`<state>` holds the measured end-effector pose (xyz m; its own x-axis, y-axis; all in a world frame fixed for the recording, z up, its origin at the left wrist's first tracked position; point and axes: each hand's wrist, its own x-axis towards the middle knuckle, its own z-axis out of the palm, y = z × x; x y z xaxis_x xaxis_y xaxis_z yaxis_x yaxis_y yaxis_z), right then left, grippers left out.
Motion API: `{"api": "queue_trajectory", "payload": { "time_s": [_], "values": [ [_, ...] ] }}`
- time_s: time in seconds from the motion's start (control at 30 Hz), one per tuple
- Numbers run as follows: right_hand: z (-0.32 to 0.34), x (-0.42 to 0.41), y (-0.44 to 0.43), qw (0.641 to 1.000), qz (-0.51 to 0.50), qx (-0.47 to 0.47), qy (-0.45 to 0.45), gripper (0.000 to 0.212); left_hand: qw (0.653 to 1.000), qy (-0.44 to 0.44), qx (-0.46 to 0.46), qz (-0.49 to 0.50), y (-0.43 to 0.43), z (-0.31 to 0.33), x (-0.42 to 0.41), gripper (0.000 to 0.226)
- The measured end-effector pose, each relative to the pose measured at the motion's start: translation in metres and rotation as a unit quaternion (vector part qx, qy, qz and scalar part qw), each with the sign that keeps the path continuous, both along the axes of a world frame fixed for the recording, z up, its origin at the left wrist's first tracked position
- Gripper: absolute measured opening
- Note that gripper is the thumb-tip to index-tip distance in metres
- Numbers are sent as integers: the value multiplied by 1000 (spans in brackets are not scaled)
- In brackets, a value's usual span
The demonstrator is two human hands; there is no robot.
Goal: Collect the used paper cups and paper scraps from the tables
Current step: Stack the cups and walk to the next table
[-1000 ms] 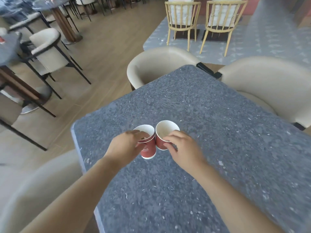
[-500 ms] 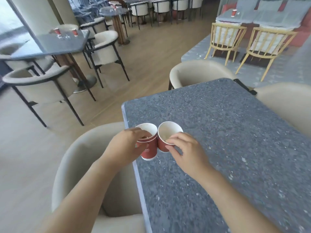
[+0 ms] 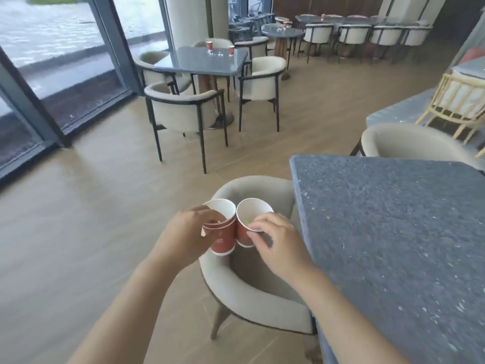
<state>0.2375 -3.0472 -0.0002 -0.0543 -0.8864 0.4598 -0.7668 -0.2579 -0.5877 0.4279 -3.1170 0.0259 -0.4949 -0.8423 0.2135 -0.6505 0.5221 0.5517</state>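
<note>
Cafe-type room with a wood floor (image 3: 78, 232) and a glass wall (image 3: 65, 48) along the left. The near tabletop (image 3: 393, 232) is grey speckled stone, filling the right side, with a cream armchair (image 3: 249, 292) tucked against its left edge. Further back a second table (image 3: 210, 61) carries two more red cups (image 3: 209, 46) near its far edge, with small pale bits lying between them. They could be paper scraps, but they're too small to call. Way back there's a long table (image 3: 354, 21) lined with chairs, all pretty blurry, and a yellow wooden chair (image 3: 459, 101) is cut off at the right.

Both held cups are in the air over the armchair seat, just off the near tabletop's left edge, with their sides touching. The left hand (image 3: 183, 237) is wrapped around the left cup (image 3: 223, 235), fingers curled over its bent rim. It looks like a nested stack with a white scrap poking out, though I can't say how many. The right hand (image 3: 275, 240) pinches the rim of the right cup (image 3: 249, 222), thumb inside and the other fingers loosely curled beside the wall. Its inside is plain white.
</note>
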Motion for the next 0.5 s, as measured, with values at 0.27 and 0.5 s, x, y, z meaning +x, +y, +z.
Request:
{"api": "queue_trajectory", "payload": {
  "time_s": [0.27,0.5],
  "values": [
    [1,150,-32,996,93,-3,2,5,993,0,-32,117,15,-1,156,26],
    [-3,230,-54,991,134,15,12,6,981,22,-28,189,25,-8,233,25]
  ]
}}
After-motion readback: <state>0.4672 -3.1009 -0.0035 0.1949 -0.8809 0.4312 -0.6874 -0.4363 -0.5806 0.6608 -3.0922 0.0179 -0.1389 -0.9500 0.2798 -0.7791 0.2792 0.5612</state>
